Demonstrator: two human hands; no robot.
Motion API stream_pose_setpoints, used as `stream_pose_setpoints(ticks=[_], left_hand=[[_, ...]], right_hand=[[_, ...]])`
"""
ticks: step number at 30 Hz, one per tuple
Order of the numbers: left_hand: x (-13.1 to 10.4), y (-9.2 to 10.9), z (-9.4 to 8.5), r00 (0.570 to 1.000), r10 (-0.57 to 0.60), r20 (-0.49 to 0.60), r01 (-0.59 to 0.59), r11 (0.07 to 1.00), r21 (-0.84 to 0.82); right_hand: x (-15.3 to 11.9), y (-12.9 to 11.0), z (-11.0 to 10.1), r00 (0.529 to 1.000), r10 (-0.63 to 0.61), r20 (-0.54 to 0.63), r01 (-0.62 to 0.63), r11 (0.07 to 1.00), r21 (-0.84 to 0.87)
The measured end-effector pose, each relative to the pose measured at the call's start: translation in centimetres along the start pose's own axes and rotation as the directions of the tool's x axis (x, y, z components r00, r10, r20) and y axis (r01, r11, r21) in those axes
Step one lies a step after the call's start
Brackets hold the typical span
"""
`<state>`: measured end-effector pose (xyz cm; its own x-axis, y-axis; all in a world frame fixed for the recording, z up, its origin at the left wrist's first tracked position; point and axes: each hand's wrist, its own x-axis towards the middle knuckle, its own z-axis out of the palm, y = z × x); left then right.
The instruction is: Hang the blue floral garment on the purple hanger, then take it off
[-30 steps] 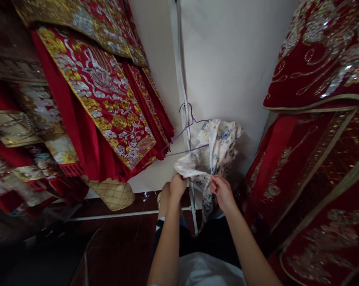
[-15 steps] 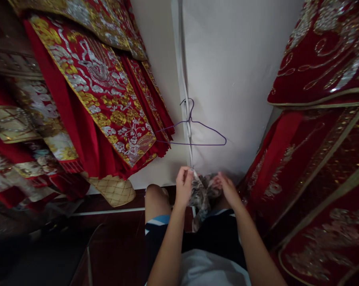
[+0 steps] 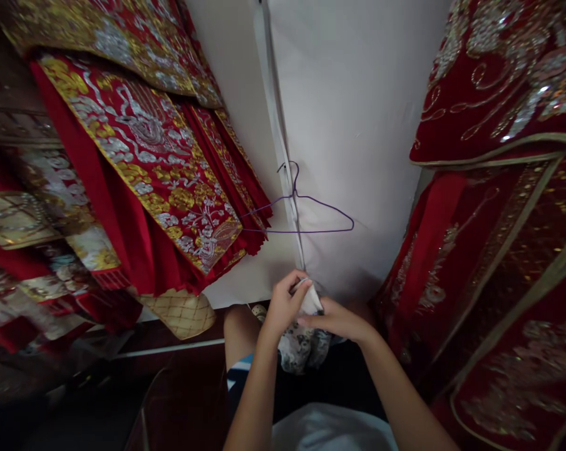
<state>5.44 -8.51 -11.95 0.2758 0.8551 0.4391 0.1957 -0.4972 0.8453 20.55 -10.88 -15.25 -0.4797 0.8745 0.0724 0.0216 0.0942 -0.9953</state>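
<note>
Both hands are on a patterned grey-and-white cloth [image 3: 295, 347] that hangs in folds over my lap, with a pale white part on top. My left hand [image 3: 285, 304] pinches the top of the white part between thumb and fingers. From the right, my right hand [image 3: 334, 318] closes on the same cloth a little lower, fingers and thumb pointing left. A thin purple wire hanger [image 3: 323, 230] hangs on the wall just above my hands, and neither hand touches it.
Red embroidered garments [image 3: 165, 169] in gold and silver hang at the left. More red beaded garments [image 3: 489, 207] hang close at the right. A pale strip [image 3: 276, 113] runs down the white wall [image 3: 358, 94] behind the hanger. A quilted cream piece [image 3: 182, 313] hangs low left.
My right hand has moved left onto the cloth, closer to my left hand. The cloth has shifted, showing its white part, and the view has turned slightly.
</note>
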Motion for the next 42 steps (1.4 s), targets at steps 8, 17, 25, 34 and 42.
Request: stream_pose_setpoints(ticks=[8,17,25,34,42], left_hand=[[-2.3,-0.3,0.5,0.954,-0.198,0.227,0.271,0.891,-0.364],[-6.1,-3.5,-0.8,0.820,-0.283,0.497,0.227,0.959,0.171],[-1.9,-2.2,-8.0,0.938,-0.112,0.329,-0.145,0.735,0.663],[1.9,0.9,-13.5,0.979,-0.017,0.202,-0.172,0.454,0.874],[2.7,1.1,-15.9,0.989,0.037,0.147,-0.141,0.577,0.805]], right_hand=[[-1.9,-1.6,-0.8,0.975,0.221,-0.032,-0.190,0.896,0.402],[-2.9,-4.8,-6.7,0.922,0.154,-0.356,-0.026,0.940,0.339],[1.6,-10.7,-13.3,0.899,-0.127,-0.418,0.123,0.992,-0.037],[11.1,-7.4,-14.2,0.876,-0.360,-0.320,0.228,0.895,-0.383],[13.2,-4.2,-11.8,0.868,-0.326,-0.373,0.150,0.890,-0.430]])
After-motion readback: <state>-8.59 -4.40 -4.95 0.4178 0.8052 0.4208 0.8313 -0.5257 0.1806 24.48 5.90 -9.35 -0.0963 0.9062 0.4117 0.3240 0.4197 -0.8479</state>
